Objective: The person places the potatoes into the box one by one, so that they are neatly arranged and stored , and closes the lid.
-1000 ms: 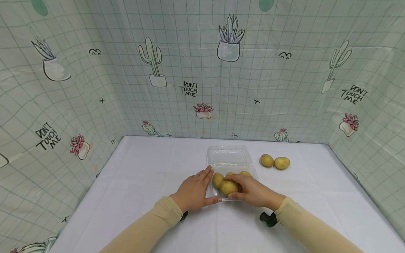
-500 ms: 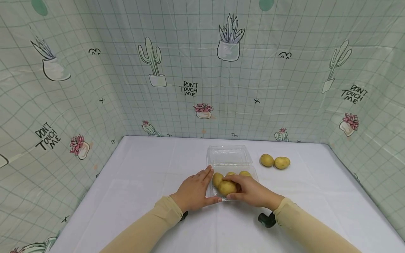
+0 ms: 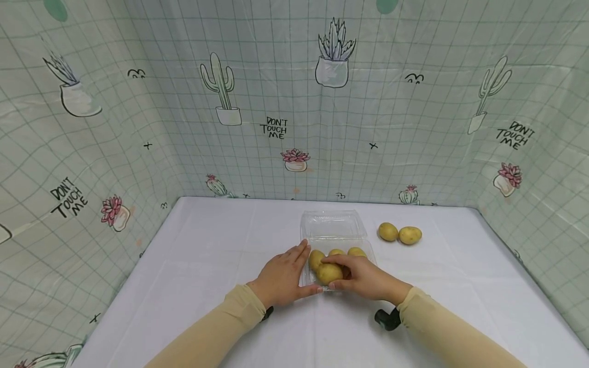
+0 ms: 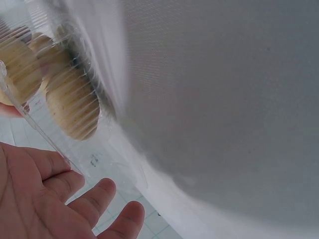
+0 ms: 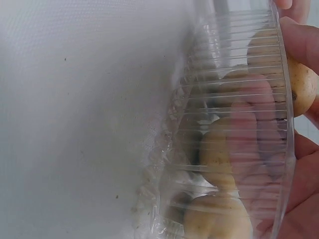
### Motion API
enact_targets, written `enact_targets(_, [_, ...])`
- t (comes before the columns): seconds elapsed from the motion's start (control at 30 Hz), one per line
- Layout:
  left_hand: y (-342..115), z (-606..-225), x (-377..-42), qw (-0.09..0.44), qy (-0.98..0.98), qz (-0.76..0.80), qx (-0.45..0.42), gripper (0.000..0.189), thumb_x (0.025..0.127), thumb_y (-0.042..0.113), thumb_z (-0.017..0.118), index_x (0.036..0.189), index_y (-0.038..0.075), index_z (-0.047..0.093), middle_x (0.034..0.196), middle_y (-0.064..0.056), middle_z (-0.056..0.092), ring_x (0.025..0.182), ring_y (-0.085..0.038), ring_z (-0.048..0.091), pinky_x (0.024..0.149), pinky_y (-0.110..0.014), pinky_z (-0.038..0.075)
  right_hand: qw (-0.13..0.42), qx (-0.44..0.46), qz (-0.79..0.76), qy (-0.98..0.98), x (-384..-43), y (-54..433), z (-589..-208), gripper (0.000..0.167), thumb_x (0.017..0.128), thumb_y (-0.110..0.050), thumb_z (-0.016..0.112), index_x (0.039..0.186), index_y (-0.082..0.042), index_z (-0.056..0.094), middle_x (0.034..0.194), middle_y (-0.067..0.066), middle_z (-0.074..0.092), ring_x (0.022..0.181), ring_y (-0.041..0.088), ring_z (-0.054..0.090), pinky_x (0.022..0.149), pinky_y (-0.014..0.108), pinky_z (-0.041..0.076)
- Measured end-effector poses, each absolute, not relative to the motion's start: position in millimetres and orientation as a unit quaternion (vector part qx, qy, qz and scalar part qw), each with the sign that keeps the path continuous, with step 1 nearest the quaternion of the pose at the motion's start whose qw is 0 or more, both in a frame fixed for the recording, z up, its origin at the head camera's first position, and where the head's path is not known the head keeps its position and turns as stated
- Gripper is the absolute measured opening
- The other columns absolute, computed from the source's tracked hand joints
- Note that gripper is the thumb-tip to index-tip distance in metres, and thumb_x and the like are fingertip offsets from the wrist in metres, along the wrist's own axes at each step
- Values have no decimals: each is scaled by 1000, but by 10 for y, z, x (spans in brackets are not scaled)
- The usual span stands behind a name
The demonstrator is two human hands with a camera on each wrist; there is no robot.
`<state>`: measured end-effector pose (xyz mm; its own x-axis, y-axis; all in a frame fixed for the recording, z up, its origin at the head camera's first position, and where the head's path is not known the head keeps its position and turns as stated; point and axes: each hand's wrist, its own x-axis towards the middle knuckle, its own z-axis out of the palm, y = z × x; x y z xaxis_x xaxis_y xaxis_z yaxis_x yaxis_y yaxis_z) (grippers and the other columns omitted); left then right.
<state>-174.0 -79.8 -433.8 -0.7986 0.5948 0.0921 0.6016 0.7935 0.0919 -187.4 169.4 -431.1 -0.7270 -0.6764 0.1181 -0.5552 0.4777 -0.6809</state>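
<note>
A clear plastic clamshell box (image 3: 370,255) stands on the table with its lid (image 3: 333,225) tipped back. My right hand (image 3: 368,278) reaches inside and grips a potato (image 3: 329,274) between thumb and fingers, near the front left. In the right wrist view that potato (image 5: 301,87) shows partly above the rim, with other potatoes (image 5: 217,216) behind the ribbed wall. Several potatoes lie in the box, among them one at the left (image 3: 316,259) and one at the back right (image 3: 356,252). Along the box's left side rests my left hand (image 3: 282,278), fingers extended, thumb at the front corner.
Two loose potatoes (image 3: 388,232) lie side by side to the right of the open lid. A white cloth covers the table (image 3: 221,235). Patterned fabric walls (image 3: 322,117) close off the back and both sides.
The gripped potato has shifted slightly left inside the box, and my right hand has moved a little left with it. My left hand stays in place at the box's side.
</note>
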Motion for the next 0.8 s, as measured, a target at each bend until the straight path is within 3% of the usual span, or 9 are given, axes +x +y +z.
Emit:
enact_targets(0.43, [-803,-4359,-1748,39,-945,-56,-321,98,93,72,46,155,-1,29,161,-16,25,141,-28,38,106,-40,42,112,-350,-391,844,-1882,1673,-4341,50,91,-17,75,137,-4,58,121,3,61,93,11,62,82,28,54])
enact_targets(0.8, [-798,-4358,-1759,39,-944,-64,-322,99,92,73,47,155,-1,28,161,-16,25,141,-28,37,106,-41,42,108,-354,-401,838,-1890,1652,-4347,47,94,-22,72,134,-2,58,117,3,63,101,16,64,85,29,54])
